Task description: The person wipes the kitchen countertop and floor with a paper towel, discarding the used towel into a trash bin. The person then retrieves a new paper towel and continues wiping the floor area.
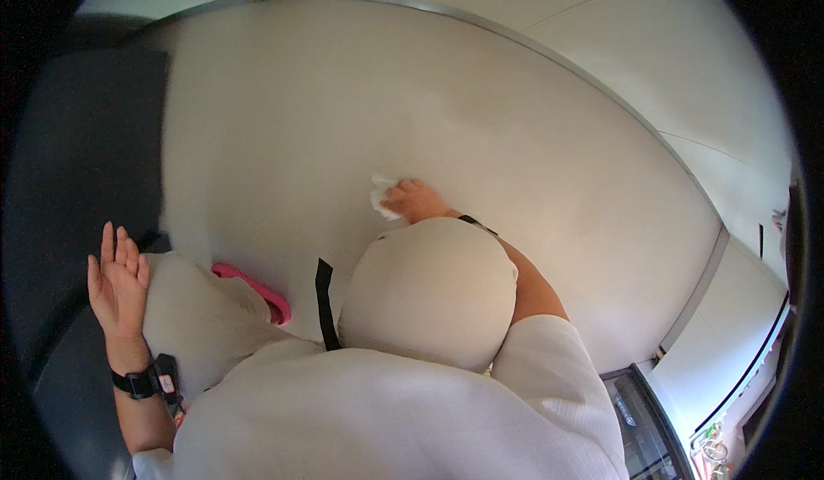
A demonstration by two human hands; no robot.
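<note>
My right hand (417,201) presses a crumpled white tissue (381,198) flat against the beige floor (322,113), its fingers covering the tissue's right part. The hand is slightly blurred. Beside my left knee, my left hand (121,287) is raised palm up with the fingers apart and holds nothing. A black wristband with a small dark device (166,377) sits on my left wrist. Another black band (475,222) circles the right wrist, partly behind my bent right knee (431,280).
A dark grey piece of furniture (96,152) stands along the left side. A pink slipper (257,290) shows by my left leg. From my middle hangs a black strap (325,300). Grey skirting (450,11) curves along the wall, and a dark-framed glass-fronted unit (644,422) stands lower right.
</note>
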